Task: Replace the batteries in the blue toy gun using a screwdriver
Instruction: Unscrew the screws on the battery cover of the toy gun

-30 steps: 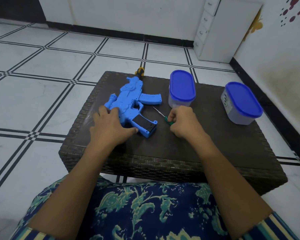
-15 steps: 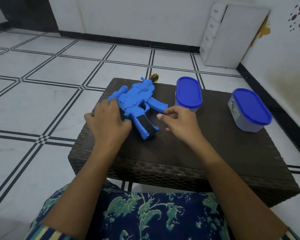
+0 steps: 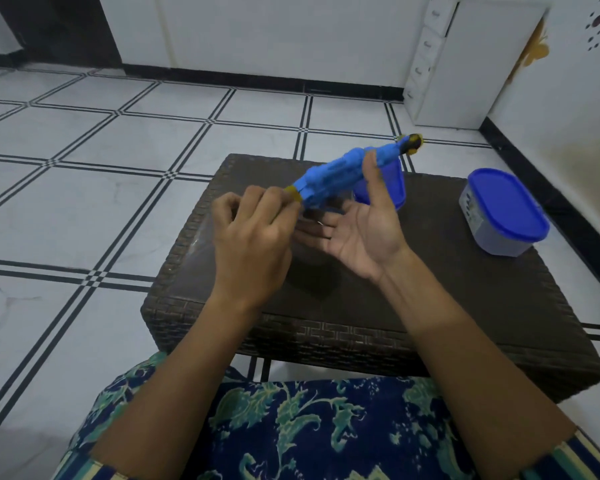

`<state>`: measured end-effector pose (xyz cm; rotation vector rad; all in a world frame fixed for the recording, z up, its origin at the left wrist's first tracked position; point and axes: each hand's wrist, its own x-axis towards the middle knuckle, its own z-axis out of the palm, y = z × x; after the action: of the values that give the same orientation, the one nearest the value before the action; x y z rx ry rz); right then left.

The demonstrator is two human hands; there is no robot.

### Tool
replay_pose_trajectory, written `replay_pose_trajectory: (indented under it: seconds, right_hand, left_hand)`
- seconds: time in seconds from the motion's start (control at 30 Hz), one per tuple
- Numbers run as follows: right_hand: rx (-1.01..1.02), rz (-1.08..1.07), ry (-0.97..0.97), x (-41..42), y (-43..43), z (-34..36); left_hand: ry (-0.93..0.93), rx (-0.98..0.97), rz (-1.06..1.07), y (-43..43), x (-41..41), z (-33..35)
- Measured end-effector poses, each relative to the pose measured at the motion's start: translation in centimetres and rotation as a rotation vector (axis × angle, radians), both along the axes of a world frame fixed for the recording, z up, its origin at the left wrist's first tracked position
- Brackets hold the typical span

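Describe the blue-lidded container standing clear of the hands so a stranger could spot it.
On the dark woven table, look to the right side, nearest the wall. An oval container with a blue lid stands there alone. Its twin sits farther left, half hidden behind the right hand and the blue toy gun.

A dark woven table (image 3: 465, 306) on a tiled floor (image 3: 84, 209) carries a blue-lidded tub (image 3: 503, 216) at its right edge and a second tub (image 3: 394, 187) farther in.
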<state>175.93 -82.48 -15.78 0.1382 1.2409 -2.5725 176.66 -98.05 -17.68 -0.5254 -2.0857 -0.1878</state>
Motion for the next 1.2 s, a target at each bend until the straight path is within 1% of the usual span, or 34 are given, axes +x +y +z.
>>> replay_pose_trajectory:
  seconds: [0.1, 0.17, 0.23, 0.3, 0.4, 0.57, 0.63, 0.7, 0.77, 0.87, 0.93, 1.0, 1.1, 1.17, 1.2]
  right_hand:
    - [-0.126, -0.010, 0.002, -0.2, 0.2, 0.3]
    - [-0.147, -0.013, -0.005, -0.3, 0.2, 0.2]
    - [-0.086, -0.027, -0.010, -0.4, 0.1, -0.1]
    - [0.039, -0.034, -0.019, -0.3, 0.0, -0.3]
    - [0.207, -0.045, -0.034, -0.4, -0.2, -1.1]
    - [0.192, -0.188, -0.095, -0.9, -0.3, -2.2]
    - [0.177, -0.230, -0.087, -1.2, 0.2, -2.1]
    - [0.175, -0.266, -0.082, -1.4, 0.7, -1.8]
    - [0.222, -0.298, -0.072, -1.5, 1.4, -1.5]
    - [0.274, -0.336, -0.056, -1.5, 2.3, -1.5]
    - [0.329, -0.337, -0.059, -1.5, 2.7, -1.7]
    - [0.377, -0.328, -0.064, -1.4, 2.6, -1.9]
    - [0.395, -0.318, -0.057, -1.5, 2.7, -2.1]
    - [0.406, -0.309, -0.040, -1.6, 2.8, -2.1]
    - [0.407, -0.311, -0.030, -1.6, 2.8, -2.1]
  left_hand:
    - [-0.031, 0.071, -0.162, 0.4, 0.4, -0.4]
    - [-0.085, 0.112, -0.228, 0.6, 0.7, -0.8]
    - [-0.126, 0.140, -0.275, 0.9, 1.2, -1.2]
    - [-0.150, 0.161, -0.338, 1.4, 1.9, -1.7]
    - [-0.182, 0.123, -0.430, 2.5, 2.7, -2.5]
    - [-0.268, 0.037, -0.529, 3.0, 2.8, -3.2]
    - [-0.307, 0.044, -0.593, 2.8, 3.0, -2.7]
    - [-0.370, 0.094, -0.626, 2.3, 3.3, -1.9]
    - [-0.459, 0.187, -0.578, 1.4, 3.1, -1.2]
    - [-0.629, 0.299, -0.376, -0.4, 1.6, -1.5]
    - [-0.696, 0.337, -0.302, -1.4, 0.5, -2.0]
    - [-0.691, 0.366, -0.289, -2.2, -0.1, -2.3]
    - [-0.642, 0.375, -0.306, -2.8, -0.9, -2.1]
    - [-0.602, 0.338, -0.303, -2.9, -1.1, -2.1]
    - [-0.630, 0.299, -0.309, -3.0, -1.3, -2.3]
